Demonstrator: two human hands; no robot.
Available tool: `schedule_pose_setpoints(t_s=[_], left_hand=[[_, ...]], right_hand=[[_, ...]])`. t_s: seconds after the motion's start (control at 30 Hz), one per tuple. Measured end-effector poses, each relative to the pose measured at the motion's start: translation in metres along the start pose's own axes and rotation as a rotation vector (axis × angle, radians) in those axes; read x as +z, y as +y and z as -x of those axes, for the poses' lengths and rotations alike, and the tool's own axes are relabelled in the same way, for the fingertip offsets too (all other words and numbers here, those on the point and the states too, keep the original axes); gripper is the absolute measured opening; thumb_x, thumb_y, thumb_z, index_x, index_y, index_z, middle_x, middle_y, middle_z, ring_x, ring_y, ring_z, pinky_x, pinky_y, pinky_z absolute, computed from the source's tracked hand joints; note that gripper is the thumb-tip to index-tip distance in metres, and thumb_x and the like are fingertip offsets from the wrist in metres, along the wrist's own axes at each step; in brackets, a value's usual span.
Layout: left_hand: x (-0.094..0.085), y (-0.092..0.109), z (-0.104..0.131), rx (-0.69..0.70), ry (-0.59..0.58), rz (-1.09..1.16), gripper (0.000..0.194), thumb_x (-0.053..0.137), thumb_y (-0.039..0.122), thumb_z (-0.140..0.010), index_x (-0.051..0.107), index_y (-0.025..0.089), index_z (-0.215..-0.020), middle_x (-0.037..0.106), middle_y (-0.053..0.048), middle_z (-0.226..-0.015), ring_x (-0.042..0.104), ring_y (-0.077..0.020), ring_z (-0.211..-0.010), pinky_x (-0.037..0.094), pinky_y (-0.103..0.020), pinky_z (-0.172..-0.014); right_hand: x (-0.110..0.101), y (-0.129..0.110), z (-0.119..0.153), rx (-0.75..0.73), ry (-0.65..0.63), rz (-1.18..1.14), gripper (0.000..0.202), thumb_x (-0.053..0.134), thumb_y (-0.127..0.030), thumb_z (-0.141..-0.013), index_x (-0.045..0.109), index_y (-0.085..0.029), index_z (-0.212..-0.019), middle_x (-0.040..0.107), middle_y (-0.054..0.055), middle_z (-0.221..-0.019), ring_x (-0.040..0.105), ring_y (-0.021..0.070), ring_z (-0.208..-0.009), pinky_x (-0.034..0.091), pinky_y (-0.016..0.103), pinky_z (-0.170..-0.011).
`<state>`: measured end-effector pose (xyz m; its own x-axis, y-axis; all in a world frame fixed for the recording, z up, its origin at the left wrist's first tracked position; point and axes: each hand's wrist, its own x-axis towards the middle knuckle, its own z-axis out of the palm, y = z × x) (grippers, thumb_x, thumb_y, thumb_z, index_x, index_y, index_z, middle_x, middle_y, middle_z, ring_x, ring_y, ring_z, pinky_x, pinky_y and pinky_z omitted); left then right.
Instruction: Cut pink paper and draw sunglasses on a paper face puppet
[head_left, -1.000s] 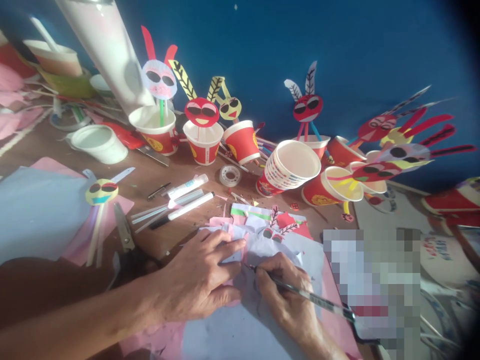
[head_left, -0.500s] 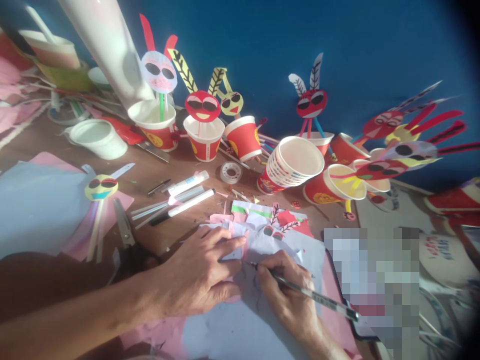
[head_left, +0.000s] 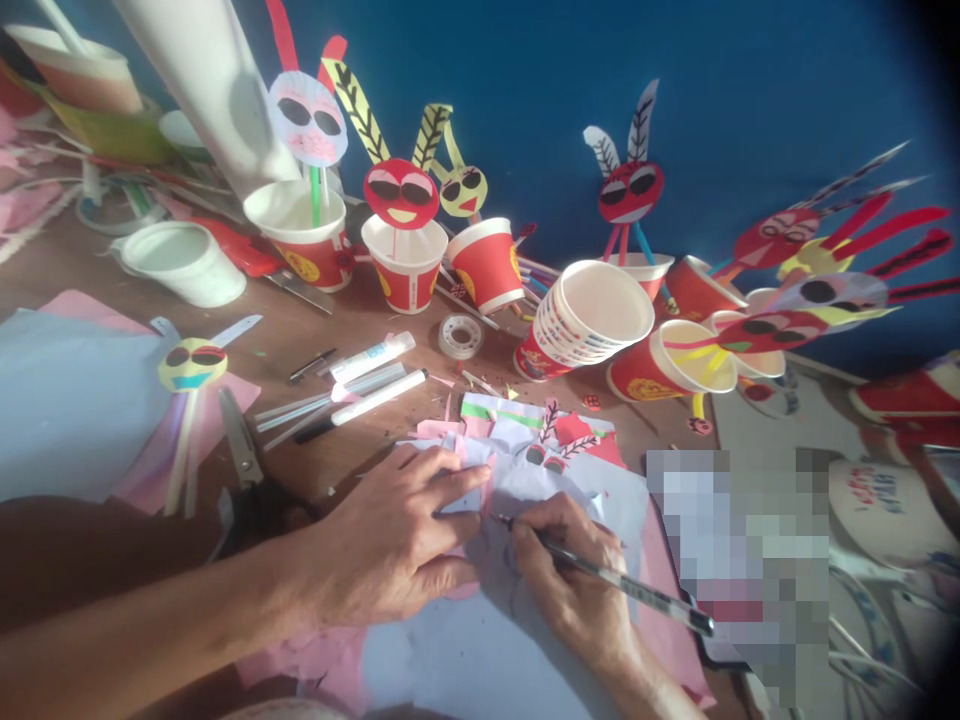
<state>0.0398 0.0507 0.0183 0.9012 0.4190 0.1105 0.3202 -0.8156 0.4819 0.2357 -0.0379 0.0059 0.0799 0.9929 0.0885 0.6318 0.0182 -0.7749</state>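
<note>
Our left forearm [head_left: 187,605] slants in from the near-left corner of the worktop [head_left: 322,458], its wrist nearly straight. Our left hand [head_left: 390,545] lies palm down, fingers slightly spread toward the right edge, thumb set apart on the near side. Just beside it, our right hand [head_left: 574,575] curls in a writing grip, thumb and forefinger pinched, its wrist [head_left: 622,650] angled up from the near-right corner.

The left hand [head_left: 394,535] is bare, and its slender fingers [head_left: 457,487] have rounded tips. The left forearm [head_left: 187,625] is also bare and grows broader away from the wrist. The right hand [head_left: 574,570] is bare, as is the visible part of the right forearm [head_left: 652,690].
</note>
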Motion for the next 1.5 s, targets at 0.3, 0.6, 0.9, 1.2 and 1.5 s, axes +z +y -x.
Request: schedule_pose_setpoints(t_s=[0.3,0.6,0.9,1.2,1.5], left_hand=[[-0.0003,0.0013,0.0010,-0.007,-0.010,0.015,0.024,0.053,0.038,-0.092,0.067,0.019,-0.095,0.051,-0.005,-0.139,0.044,-0.0267,-0.117,0.031,-0.047,-0.100],[-0.0027,0.0020,0.0005,-0.029,-0.037,0.035,0.025,0.055,0.039,-0.090,0.068,0.020,-0.100,0.052,-0.004,-0.139,0.045,-0.0277,-0.115,0.035,-0.046,-0.096],[-0.0039,0.0021,-0.0002,-0.032,-0.014,0.022,0.025,0.055,0.040,-0.090,0.068,0.022,-0.103,0.054,-0.002,-0.137,0.045,-0.0268,-0.117,0.034,-0.044,-0.096],[0.0015,0.0013,0.0028,-0.030,0.000,0.044,0.026,0.054,0.040,-0.090,0.066,0.022,-0.104,0.052,-0.003,-0.138,0.043,-0.0261,-0.119,0.032,-0.043,-0.098],[-0.0008,0.0023,0.0016,-0.041,-0.027,0.037,0.029,0.050,0.043,-0.092,0.067,0.021,-0.099,0.051,-0.003,-0.140,0.045,-0.0268,-0.115,0.032,-0.045,-0.096]], right_hand=[[0.0015,-0.0031,-0.0033,-0.004,0.019,0.017,0.017,0.052,-0.022,-0.087,0.050,-0.021,-0.070,0.048,-0.009,-0.046,0.044,0.0068,-0.038,0.036,0.018,-0.044],[0.0011,0.0028,-0.0002,0.024,0.010,-0.001,0.016,0.053,-0.023,-0.087,0.049,-0.022,-0.072,0.049,-0.008,-0.049,0.045,0.0078,-0.041,0.037,0.019,-0.045],[0.0032,0.0024,-0.0003,0.026,0.066,-0.060,0.014,0.053,-0.022,-0.087,0.051,-0.022,-0.074,0.047,-0.009,-0.049,0.040,0.0063,-0.038,0.034,0.018,-0.041],[0.0043,-0.0010,-0.0036,-0.013,0.069,0.035,0.013,0.054,-0.020,-0.085,0.052,-0.022,-0.072,0.052,-0.008,-0.050,0.047,0.0073,-0.039,0.037,0.018,-0.043],[0.0047,-0.0027,-0.0048,-0.014,0.097,0.075,0.016,0.052,-0.023,-0.086,0.051,-0.021,-0.070,0.052,-0.008,-0.043,0.045,0.0078,-0.034,0.036,0.018,-0.039]])
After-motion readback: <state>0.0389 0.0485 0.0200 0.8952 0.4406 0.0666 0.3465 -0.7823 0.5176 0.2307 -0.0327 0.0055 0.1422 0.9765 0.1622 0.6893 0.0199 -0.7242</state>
